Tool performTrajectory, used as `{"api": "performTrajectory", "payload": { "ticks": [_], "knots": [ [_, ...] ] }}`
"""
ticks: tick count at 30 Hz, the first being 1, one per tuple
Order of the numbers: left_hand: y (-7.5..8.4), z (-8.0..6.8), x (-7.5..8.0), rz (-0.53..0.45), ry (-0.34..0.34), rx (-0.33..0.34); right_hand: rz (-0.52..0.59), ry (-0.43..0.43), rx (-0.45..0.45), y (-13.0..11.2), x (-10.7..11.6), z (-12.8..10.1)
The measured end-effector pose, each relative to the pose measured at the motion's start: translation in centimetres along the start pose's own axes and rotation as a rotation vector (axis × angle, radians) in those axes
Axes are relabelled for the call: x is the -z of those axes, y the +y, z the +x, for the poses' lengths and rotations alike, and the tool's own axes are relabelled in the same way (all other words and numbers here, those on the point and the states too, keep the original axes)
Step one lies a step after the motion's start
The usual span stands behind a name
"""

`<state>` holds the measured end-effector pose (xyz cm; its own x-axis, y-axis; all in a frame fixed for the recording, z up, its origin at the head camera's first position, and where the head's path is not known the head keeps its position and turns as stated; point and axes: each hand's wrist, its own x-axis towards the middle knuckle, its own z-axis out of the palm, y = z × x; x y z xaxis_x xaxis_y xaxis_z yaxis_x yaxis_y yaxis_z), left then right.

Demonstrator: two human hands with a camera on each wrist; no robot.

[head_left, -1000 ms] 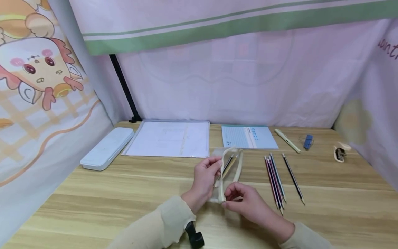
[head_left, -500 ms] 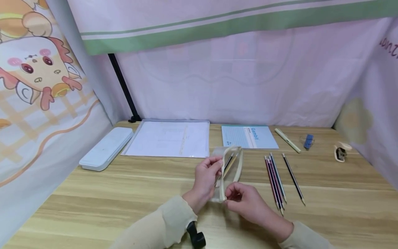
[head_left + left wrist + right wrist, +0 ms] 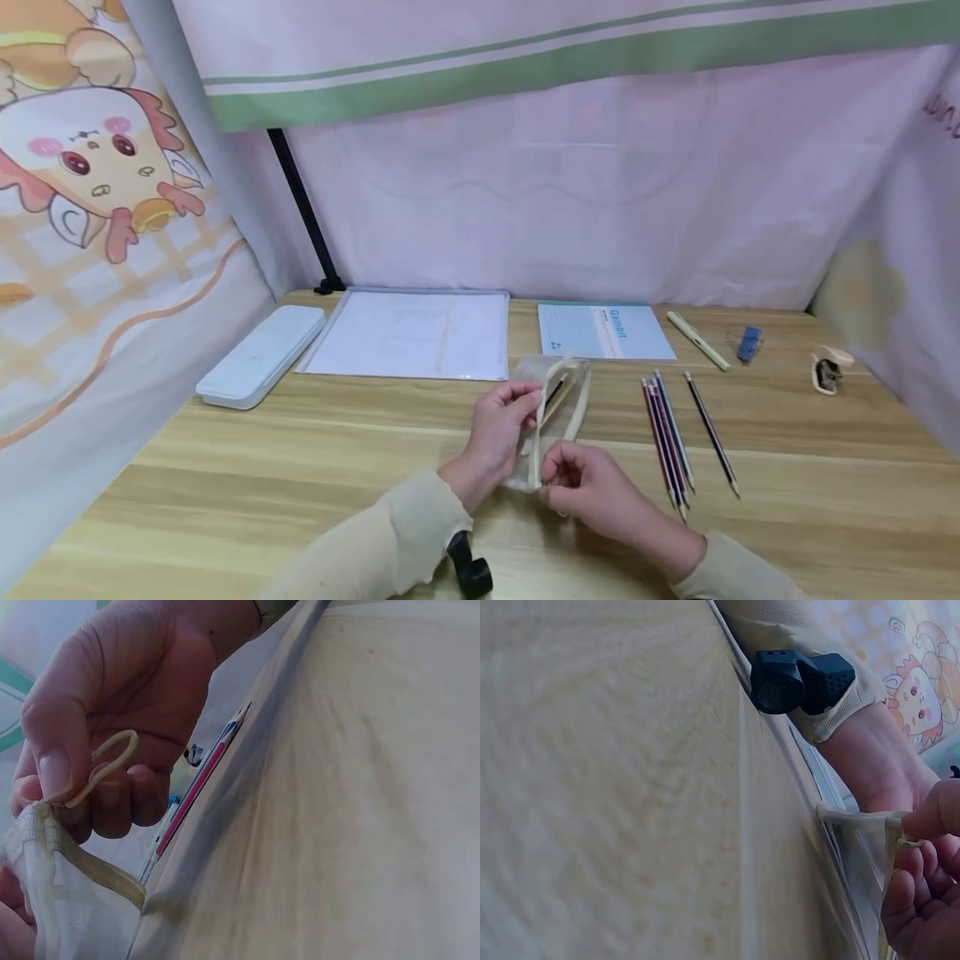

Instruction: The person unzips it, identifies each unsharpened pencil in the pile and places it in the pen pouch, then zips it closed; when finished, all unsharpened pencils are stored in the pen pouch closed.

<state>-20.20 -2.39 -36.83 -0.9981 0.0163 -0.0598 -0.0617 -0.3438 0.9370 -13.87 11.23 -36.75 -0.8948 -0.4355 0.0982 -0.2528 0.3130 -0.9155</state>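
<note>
A see-through mesh pencil pouch (image 3: pixel 578 410) with cream zipper edges stands gaping, and a dark and a tan pencil-like stick (image 3: pixel 556 389) show inside it. My left hand (image 3: pixel 495 429) pinches the near-left edge of its mouth between thumb and fingers. At the zipper's near end, my right hand (image 3: pixel 592 483) pinches the pull between thumb and forefinger. A cream cord loop (image 3: pixel 124 742) sticks out of that pinch in the left wrist view. Right of the pouch lie several pencils (image 3: pixel 663 442) side by side, and a single dark pencil (image 3: pixel 712 433) lies apart.
Along the back are a white case (image 3: pixel 258 358), a paper-filled clear folder (image 3: pixel 408 333), a blue booklet (image 3: pixel 606 332) and a pale green pen (image 3: pixel 697 342). Farther right sit a small blue object (image 3: pixel 748 343) and a black-and-cream sharpener-like item (image 3: pixel 827 375). A black camera (image 3: pixel 780 682) is on my left sleeve.
Both hands keep their hold on the pouch with only slight shifts. The cord loop now shows below my right hand, and the head view has moved a little.
</note>
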Motion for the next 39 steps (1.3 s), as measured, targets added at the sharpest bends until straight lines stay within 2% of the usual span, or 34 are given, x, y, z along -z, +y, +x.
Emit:
{"api": "performTrajectory", "payload": {
  "ticks": [3,5,8,10,13,16,20,24,27,34,39],
  "knots": [
    [0.4,-0.4,0.8,0.095,-0.084,0.032,0.034,-0.030,0.013,0.1,-0.1,0.1],
    [1.0,-1.1,1.6,0.203,-0.136,0.036,0.040,-0.037,0.025,0.0,-0.1,0.1],
    [1.9,-2.3,2.9,0.373,-0.219,0.001,0.025,-0.030,0.028,-0.2,0.0,0.2],
    [2.5,-3.2,3.8,0.472,-0.297,-0.032,0.016,-0.018,0.011,-0.4,0.2,0.3],
    [3.0,-4.2,4.7,0.558,-0.419,-0.042,0.009,-0.002,0.010,-0.8,0.3,0.4],
    [3.3,-4.8,5.1,0.652,-0.493,-0.035,0.007,0.003,0.025,-1.0,0.2,0.6],
    [3.0,-5.0,5.2,0.744,-0.502,-0.056,0.007,-0.025,0.044,-1.1,-0.1,0.7],
    [2.4,-5.2,5.3,0.758,-0.483,-0.100,0.010,-0.038,0.032,-1.1,-0.5,0.8],
    [2.1,-5.2,5.4,0.774,-0.458,-0.120,0.015,-0.015,0.015,-0.8,-0.4,0.9],
    [2.0,-5.0,5.8,0.810,-0.436,-0.151,0.082,0.016,-0.080,-0.3,0.9,1.3],
    [2.4,-4.9,6.5,0.795,-0.427,-0.131,0.113,0.008,-0.146,0.4,2.7,1.8]
  ]
}}
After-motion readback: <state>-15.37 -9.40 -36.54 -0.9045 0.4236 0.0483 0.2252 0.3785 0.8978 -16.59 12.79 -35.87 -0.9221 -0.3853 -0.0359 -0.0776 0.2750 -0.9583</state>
